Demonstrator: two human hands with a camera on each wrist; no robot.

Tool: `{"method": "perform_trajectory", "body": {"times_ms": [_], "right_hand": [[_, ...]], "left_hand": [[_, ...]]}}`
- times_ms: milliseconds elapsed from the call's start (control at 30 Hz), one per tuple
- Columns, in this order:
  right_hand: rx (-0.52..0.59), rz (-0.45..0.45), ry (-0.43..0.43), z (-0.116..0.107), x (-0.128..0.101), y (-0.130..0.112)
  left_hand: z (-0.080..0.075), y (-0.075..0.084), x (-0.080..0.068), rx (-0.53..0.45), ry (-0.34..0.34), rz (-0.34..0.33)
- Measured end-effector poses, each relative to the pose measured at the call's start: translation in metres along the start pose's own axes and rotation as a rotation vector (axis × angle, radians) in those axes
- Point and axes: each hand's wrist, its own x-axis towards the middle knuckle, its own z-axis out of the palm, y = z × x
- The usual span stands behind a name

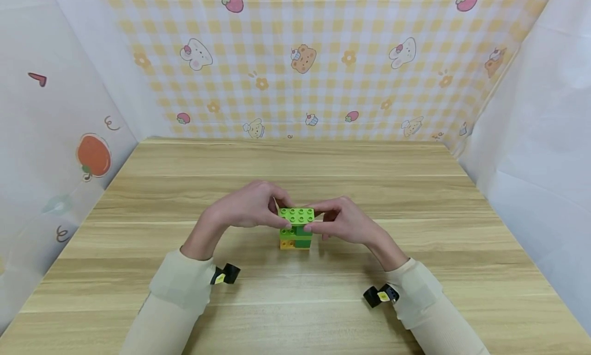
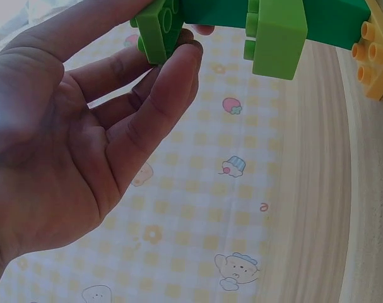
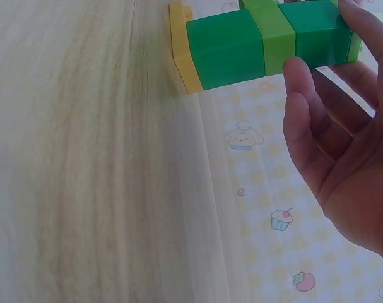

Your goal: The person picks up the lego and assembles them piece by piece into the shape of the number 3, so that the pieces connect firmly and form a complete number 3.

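Note:
A small tower of toy building bricks stands upright on the table, between both hands. Its base is a yellow brick [image 1: 287,245], with a lower dark green brick [image 3: 226,50] on its far end in the right wrist view. Above come a light green brick [image 2: 279,38], an upper dark green brick [image 1: 303,230] and a studded light green top brick [image 1: 297,215]. My left hand [image 1: 249,206] pinches the top brick's left end between thumb and fingers. From the other side, my right hand [image 1: 348,221] pinches its right end, with curled fingers beside the tower in the right wrist view.
The wood-grain table [image 1: 295,303] reaches back to a yellow checked cloth [image 1: 323,83] with cartoon prints. White cloth [image 1: 545,114] hangs along the right side, and a printed white cloth [image 1: 46,139] along the left. Black wrist cameras sit on both sleeves.

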Motion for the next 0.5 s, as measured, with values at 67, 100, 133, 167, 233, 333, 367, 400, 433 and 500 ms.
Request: {"method": "perform_trajectory", "body": {"times_ms": [67,100,133,167,233,333,367,400,433,500], "right_hand": [[-0.004,-0.002,0.0,0.0004,0.0004,0.0008],[-0.003,-0.005,-0.001,0.0004,0.0004,0.0015],[-0.002,-0.008,-0.002,0.0003,0.0004,0.0022],[-0.001,-0.012,-0.002,0.0003,0.0004,0.0029],[0.001,-0.017,-0.003,0.0003,0.0003,0.0031],[0.009,-0.017,-0.005,0.0001,-0.0003,0.003],[0.01,-0.016,-0.004,0.0002,-0.0005,0.0026],[0.016,-0.014,-0.003,0.0004,-0.0006,0.0023],[0.021,-0.011,-0.001,0.0006,-0.0005,0.0027],[0.032,-0.006,0.006,0.001,-0.001,0.003]], "left_hand": [[0.0002,-0.001,0.0002,-0.003,-0.002,-0.001],[0.0004,-0.0013,0.0002,-0.005,-0.003,-0.002],[0.0005,-0.0015,0.0002,-0.007,-0.004,-0.004],[0.0006,-0.0017,0.0001,-0.008,-0.004,-0.006],[0.0007,-0.0023,0.0003,-0.011,-0.005,-0.003],[0.0008,-0.0034,0.0008,-0.016,-0.007,0.002],[0.0007,-0.0035,0.0009,-0.018,-0.007,0.003],[0.0006,-0.0036,0.001,-0.019,-0.007,0.005],[0.0005,-0.0037,0.0012,-0.021,-0.007,0.006],[0.0003,-0.0038,0.0014,-0.026,-0.007,0.006]]}}
